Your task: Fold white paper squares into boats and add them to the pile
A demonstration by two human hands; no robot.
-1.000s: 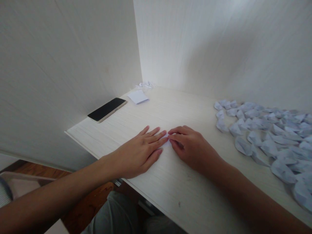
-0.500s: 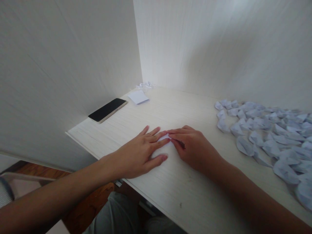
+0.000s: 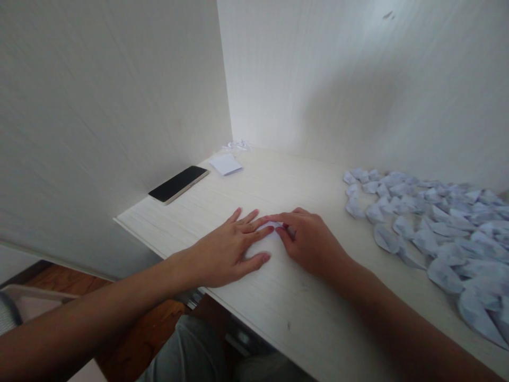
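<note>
A small white piece of paper [image 3: 271, 225] lies on the table between my hands, mostly covered by fingers. My left hand [image 3: 233, 246] is flat with its fingers spread, the index and middle fingertips pressing on the paper. From the right, my right hand [image 3: 306, 233] pinches the paper's edge between thumb and fingers, its fingertips touching those of my left hand. How the paper is folded cannot be made out.
Many folded white paper pieces [image 3: 433, 228] spread over the right side of the table [image 3: 278, 180]. A black-screened phone [image 3: 178, 184] lies at the left edge. Behind it are a stack of white paper [image 3: 226, 164] and small paper scraps [image 3: 237, 144] in the corner.
My right thumb and fingers have parted slightly, and the index finger now reaches further left over the paper. My left hand stays nearly in place. The view has shifted slightly.
</note>
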